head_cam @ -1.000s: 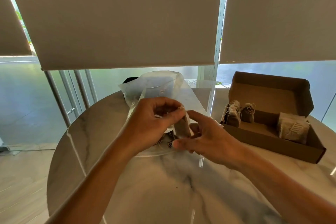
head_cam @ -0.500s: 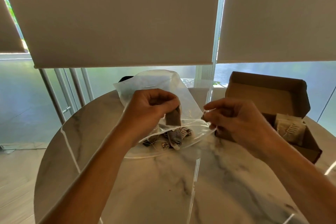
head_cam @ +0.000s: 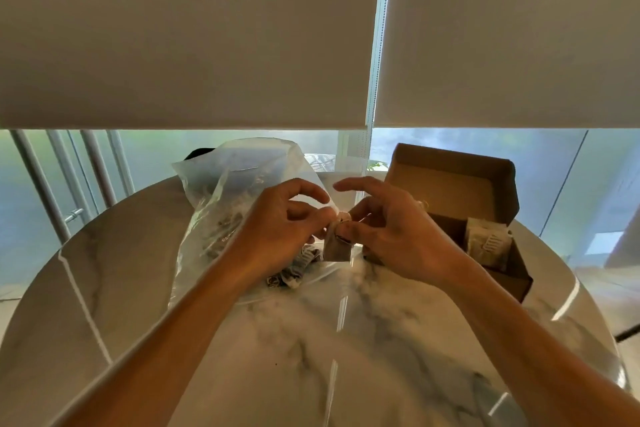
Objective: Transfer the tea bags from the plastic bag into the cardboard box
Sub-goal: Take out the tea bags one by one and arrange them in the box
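Both the left hand (head_cam: 287,225) and the right hand (head_cam: 388,229) pinch one small brown paper tea bag (head_cam: 337,246) at its top, above the round marble tabletop (head_cam: 346,340), between the clear plastic bag (head_cam: 221,204) and the open brown cardboard box (head_cam: 460,191). It looks light, soft and tearable; a gentle hold by its top seems best.

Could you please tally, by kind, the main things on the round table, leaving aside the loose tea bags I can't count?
Plastic bag: 1
Cardboard box: 1
Tea bag held up between the left hand and right hand: 1
Total: 3
Tea bags remaining in the bag and in the box overlap too much to count.
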